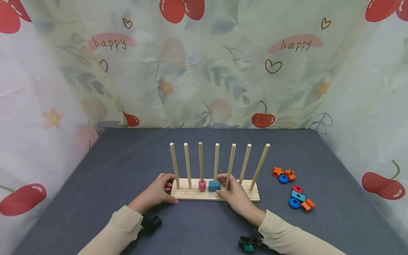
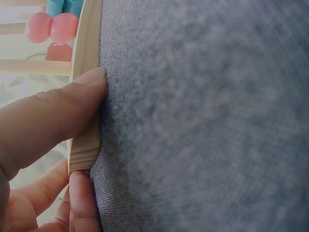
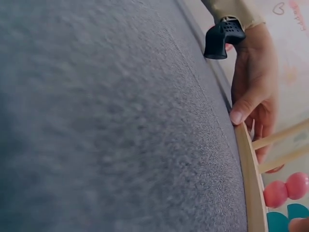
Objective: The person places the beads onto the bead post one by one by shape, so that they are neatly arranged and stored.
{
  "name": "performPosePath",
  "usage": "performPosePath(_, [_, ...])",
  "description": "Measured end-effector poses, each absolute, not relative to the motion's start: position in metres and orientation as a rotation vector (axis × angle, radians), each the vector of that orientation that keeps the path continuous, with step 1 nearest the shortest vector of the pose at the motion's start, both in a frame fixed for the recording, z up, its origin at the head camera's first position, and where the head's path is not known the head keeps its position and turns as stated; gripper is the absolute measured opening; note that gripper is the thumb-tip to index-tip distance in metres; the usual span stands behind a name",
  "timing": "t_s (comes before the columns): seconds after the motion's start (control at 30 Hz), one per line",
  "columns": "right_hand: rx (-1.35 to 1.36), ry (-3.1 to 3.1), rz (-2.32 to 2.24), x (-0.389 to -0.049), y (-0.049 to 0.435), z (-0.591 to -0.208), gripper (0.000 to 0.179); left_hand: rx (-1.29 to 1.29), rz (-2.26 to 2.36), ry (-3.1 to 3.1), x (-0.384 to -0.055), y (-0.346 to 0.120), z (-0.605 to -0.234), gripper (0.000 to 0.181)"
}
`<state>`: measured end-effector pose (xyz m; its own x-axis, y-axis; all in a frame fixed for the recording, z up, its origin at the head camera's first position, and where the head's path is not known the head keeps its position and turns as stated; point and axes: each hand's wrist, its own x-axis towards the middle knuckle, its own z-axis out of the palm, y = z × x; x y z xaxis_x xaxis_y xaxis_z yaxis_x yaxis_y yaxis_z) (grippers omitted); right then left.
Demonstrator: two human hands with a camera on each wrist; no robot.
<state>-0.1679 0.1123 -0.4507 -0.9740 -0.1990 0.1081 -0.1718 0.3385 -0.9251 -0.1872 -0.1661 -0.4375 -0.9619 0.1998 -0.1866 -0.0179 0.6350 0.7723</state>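
A pale wooden peg board (image 1: 194, 194) with several upright pegs lies on the dark cloth. My left hand (image 1: 156, 191) grips its left end, thumb along the front edge and fingers at the end face, as the left wrist view shows. Pink rounded pieces (image 1: 202, 186) sit low on the third peg from the left. Next to them, a teal block (image 1: 214, 186) with rounded lobes sits around the fourth peg, down at the base. My right hand (image 1: 236, 194) pinches this teal block at its right side, thumb in front and fingers behind. Its thumb tip (image 3: 299, 225) overlaps the block.
Right of the board lie loose pieces: an orange star (image 1: 277, 171), a blue ring (image 1: 283, 179), a red ring (image 1: 297, 189), a light blue rectangular block (image 1: 298, 196) and a larger blue ring (image 1: 294, 203), with other orange pieces. A patterned curtain (image 1: 204, 78) encloses the table.
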Motion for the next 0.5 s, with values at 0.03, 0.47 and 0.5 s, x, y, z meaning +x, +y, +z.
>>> performPosePath(0.03, [-0.37,2.559,-1.734,-0.166,0.114,-0.451,0.042,0.148,1.234,2.602,-0.187,-0.166,-0.437,0.081])
performPosePath(0.47, [-0.394,2.501,-1.409,-0.138,0.146,-0.424,0.074,0.152,1.241,2.595,-0.187,-0.167,-0.438,0.081])
performPosePath(0.5, [-0.416,2.48,-1.402,-0.136,0.15,-0.422,0.074,0.153,1.243,2.593,-0.187,-0.167,-0.438,0.081])
